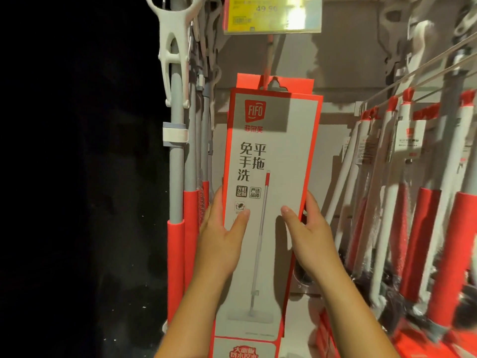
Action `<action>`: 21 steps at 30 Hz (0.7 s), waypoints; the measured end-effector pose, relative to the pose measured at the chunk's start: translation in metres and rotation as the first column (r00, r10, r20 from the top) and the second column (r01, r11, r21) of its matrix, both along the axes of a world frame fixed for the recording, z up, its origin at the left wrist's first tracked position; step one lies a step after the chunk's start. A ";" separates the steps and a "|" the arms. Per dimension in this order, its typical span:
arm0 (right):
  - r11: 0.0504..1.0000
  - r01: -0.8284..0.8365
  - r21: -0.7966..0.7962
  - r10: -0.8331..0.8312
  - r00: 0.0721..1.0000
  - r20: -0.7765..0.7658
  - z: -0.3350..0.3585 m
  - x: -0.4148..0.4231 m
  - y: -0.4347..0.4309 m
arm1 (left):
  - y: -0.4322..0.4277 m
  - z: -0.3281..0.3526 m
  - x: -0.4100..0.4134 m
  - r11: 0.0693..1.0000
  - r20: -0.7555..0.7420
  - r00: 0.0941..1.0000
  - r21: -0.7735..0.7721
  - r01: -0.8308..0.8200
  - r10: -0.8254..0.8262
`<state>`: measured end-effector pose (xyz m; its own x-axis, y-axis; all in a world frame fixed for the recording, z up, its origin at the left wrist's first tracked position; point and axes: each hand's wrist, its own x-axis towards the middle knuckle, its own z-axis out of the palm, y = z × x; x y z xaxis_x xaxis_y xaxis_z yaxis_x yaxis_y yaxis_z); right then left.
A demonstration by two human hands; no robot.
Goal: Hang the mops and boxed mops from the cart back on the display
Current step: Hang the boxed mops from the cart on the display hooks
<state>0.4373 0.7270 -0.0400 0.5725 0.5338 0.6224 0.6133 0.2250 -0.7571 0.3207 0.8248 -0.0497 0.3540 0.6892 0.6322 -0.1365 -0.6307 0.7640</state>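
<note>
A tall red and grey boxed mop (271,156) stands upright in front of me, its top tab at the display hook (268,58). My left hand (222,236) holds its left edge, thumb on the front and fingers behind. My right hand (307,233) holds the right edge the same way. Behind the tab shows the red top of a second box (296,82) on the same hook.
Grey mop handles with red sleeves (178,177) hang close on the left. White and red mops (402,189) hang from rails on the right. A yellow price tag (271,14) sits above the hook. More red boxes (327,337) lie low right. The far left is dark.
</note>
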 end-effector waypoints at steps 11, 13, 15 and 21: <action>0.887 0.164 -0.432 -0.109 0.983 0.148 -0.008 -0.026 -0.049 | -0.048 -0.017 -0.054 0.983 -0.442 0.879 0.121 -0.138 0.178; 0.826 0.178 -0.535 -0.080 0.976 0.200 -0.007 -0.027 -0.058 | -0.064 -0.016 -0.060 0.963 -0.496 0.826 0.169 -0.211 0.268; 0.804 0.167 -0.571 -0.035 0.971 0.235 -0.009 -0.030 -0.068 | -0.080 -0.015 -0.065 0.940 -0.524 0.780 0.208 -0.272 0.342; 0.756 0.093 -0.648 0.114 0.956 0.269 -0.025 -0.034 -0.104 | -0.137 -0.031 -0.076 0.876 -0.610 0.638 0.234 -0.422 0.470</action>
